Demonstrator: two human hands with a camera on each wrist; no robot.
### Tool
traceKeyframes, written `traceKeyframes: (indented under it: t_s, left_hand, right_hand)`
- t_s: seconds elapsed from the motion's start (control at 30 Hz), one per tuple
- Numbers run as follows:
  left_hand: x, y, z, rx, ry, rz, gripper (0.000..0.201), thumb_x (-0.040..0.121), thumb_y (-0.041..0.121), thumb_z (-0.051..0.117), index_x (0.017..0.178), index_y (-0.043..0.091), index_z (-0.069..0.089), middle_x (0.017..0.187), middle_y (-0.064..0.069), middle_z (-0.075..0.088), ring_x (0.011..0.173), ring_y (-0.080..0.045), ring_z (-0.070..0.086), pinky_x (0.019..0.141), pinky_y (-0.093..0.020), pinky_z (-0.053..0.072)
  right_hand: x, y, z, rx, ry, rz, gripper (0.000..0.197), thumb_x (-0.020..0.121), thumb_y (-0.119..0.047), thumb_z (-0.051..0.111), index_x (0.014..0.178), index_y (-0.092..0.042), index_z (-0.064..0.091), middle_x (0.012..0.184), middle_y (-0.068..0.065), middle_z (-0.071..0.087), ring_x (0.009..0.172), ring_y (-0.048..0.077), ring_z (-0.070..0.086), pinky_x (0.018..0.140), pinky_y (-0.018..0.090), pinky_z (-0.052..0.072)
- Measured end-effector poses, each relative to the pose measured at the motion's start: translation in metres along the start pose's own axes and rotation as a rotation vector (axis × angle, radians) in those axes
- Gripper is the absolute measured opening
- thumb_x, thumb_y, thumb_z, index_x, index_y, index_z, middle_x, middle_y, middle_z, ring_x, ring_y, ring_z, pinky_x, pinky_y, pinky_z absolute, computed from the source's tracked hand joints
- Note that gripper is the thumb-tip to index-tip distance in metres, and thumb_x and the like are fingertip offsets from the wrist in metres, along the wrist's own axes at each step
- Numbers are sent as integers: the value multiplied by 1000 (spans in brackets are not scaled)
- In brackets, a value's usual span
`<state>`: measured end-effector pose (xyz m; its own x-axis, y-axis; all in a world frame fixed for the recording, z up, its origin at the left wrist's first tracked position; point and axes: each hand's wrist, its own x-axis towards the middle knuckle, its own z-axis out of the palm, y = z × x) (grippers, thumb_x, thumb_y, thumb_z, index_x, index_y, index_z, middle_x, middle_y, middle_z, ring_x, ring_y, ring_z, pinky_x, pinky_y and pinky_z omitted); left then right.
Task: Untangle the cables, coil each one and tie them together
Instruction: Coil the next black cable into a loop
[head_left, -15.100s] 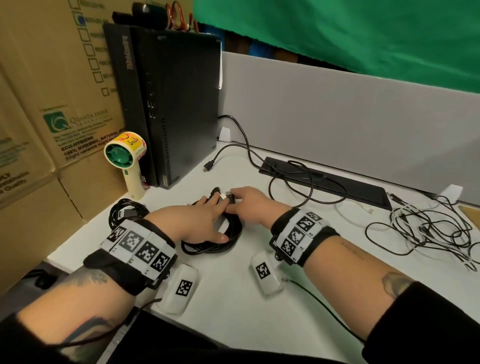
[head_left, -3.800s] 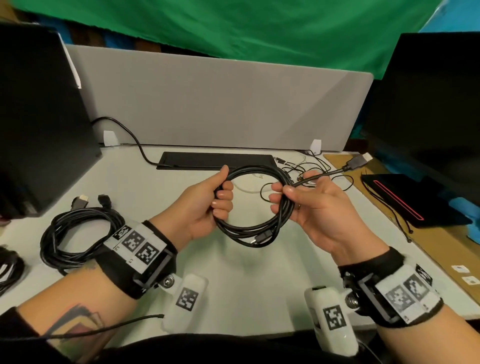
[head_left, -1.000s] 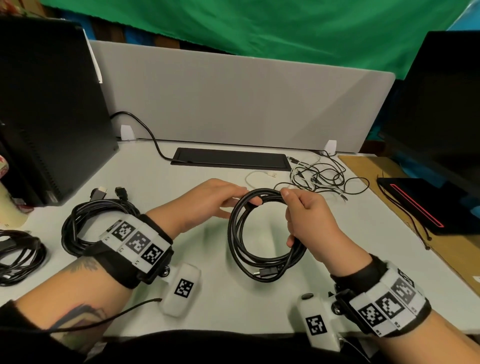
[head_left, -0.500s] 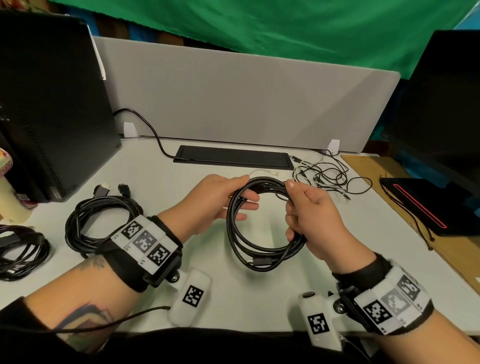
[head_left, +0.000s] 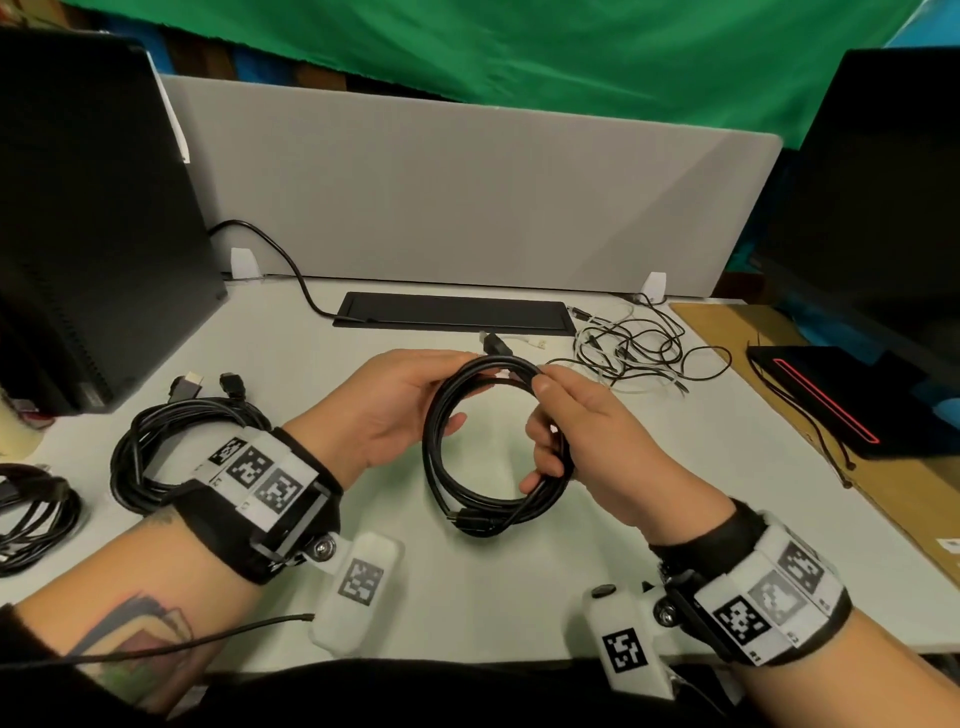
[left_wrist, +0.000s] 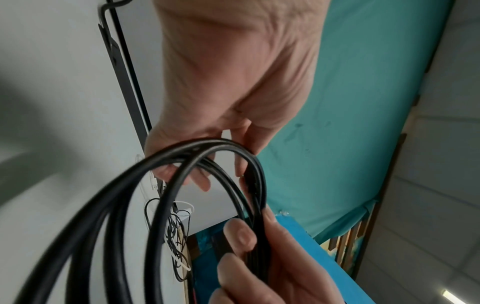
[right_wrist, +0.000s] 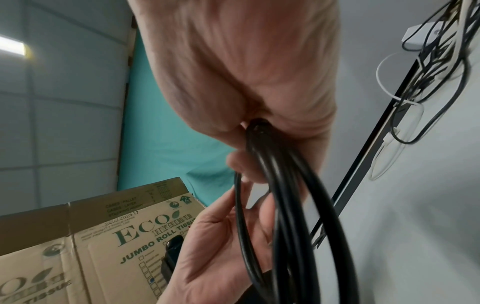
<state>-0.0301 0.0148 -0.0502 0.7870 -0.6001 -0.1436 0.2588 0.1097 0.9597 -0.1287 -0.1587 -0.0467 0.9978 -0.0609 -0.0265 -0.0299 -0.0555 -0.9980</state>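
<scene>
Both hands hold a coil of black cable (head_left: 436, 467) upright above the white desk (head_left: 467, 587). My left hand (head_left: 410, 400) grips the coil's top left arc, fingers over it and thumb inside the loop. My right hand (head_left: 550, 431) is curled round the right side, thumb on top. One black plug (head_left: 493, 344) pokes up behind the top; another (head_left: 470, 521) hangs at the bottom. In the left wrist view the left hand (left_wrist: 221, 156) pinches the coil (left_wrist: 182, 185). In the right wrist view the right hand (right_wrist: 246, 144) wraps the strands (right_wrist: 285, 205).
A coiled black cable (head_left: 171, 447) lies at the left and another (head_left: 31, 509) at the far left edge. A tangle of thin black and white cables (head_left: 634, 348) sits back right, beside a black strip (head_left: 457, 312). A computer tower (head_left: 93, 208) stands left, a monitor (head_left: 883, 208) right.
The coil has been lifted slightly and turned in the hands. My left fingers have slid over its top, and a plug end now sticks up there.
</scene>
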Motion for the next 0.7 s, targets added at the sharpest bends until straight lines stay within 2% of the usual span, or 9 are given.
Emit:
traceKeyframes:
  t_s: [0.07, 0.17, 0.23, 0.3, 0.4, 0.53, 0.6, 0.67, 0.7]
  left_hand:
    - [-1, 0, -1, 65, -64, 23, 32, 98, 24, 55, 124, 15, 70, 121, -1, 70, 121, -15, 63, 82, -36, 42]
    - [-3, 0, -5, 116, -144, 51, 32, 104, 22, 47, 127, 27, 68, 128, 2, 69, 113, -14, 68, 76, -33, 43]
    - [-2, 2, -7, 185, -172, 60, 35, 106, 19, 44, 129, 32, 67, 124, 1, 70, 89, -10, 67, 68, -27, 43]
    - [-1, 2, -8, 281, -180, 76, 43, 108, 15, 37, 130, 41, 65, 112, -2, 73, 67, -8, 52, 62, -24, 42]
    - [-1, -4, 0, 446, -195, 131, 55, 110, 12, 30, 126, 54, 61, 79, 3, 64, 57, -8, 35, 56, -21, 35]
    - [2, -10, 10, 582, -90, 181, 45, 109, 20, 34, 133, 54, 53, 64, 5, 49, 51, -7, 32, 49, -20, 31]
    - [2, -8, 8, 550, 0, 147, 25, 106, 40, 44, 118, 44, 65, 58, 9, 47, 49, -7, 35, 48, -20, 33]
    - [2, -5, 2, 520, 13, 93, 40, 100, 55, 47, 80, 30, 70, 52, 13, 40, 47, -8, 32, 46, -19, 31]
    - [2, -4, 0, 511, 12, 73, 48, 99, 57, 47, 71, 23, 66, 51, 13, 38, 45, -7, 30, 44, -18, 30]
  right_hand:
    - [1, -1, -2, 21, -14, 6, 30, 107, -21, 40, 130, -32, 58, 74, 6, 47, 47, 18, 37, 61, 46, 59]
    - [1, -2, -5, 40, -50, -1, 40, 108, -18, 39, 138, -39, 55, 79, 7, 51, 49, 20, 39, 58, 43, 57]
    - [1, -2, -7, 80, -62, 6, 40, 107, -17, 41, 136, -40, 58, 81, 8, 53, 52, 21, 40, 55, 40, 55]
    - [2, -2, -8, 176, -80, 24, 37, 106, -16, 43, 131, -36, 62, 81, 8, 55, 50, 20, 41, 50, 36, 53]
    - [4, 2, -2, 266, -147, 66, 21, 103, -24, 51, 121, -16, 59, 80, 10, 56, 45, 15, 41, 41, 27, 45]
    - [12, 11, 9, 288, -30, 111, 35, 102, -46, 48, 105, -11, 51, 79, 10, 60, 45, 11, 39, 33, 17, 27]
    - [18, 10, 7, 269, 86, 91, 33, 101, -47, 49, 97, -15, 55, 82, 6, 65, 50, 14, 52, 34, 19, 30]
    - [22, 8, 5, 215, 150, 49, 26, 102, -44, 51, 92, -20, 56, 88, 3, 68, 61, 19, 68, 38, 23, 41]
    - [24, 8, 5, 197, 155, 35, 26, 103, -43, 49, 92, -20, 56, 89, 4, 70, 66, 23, 72, 40, 26, 46]
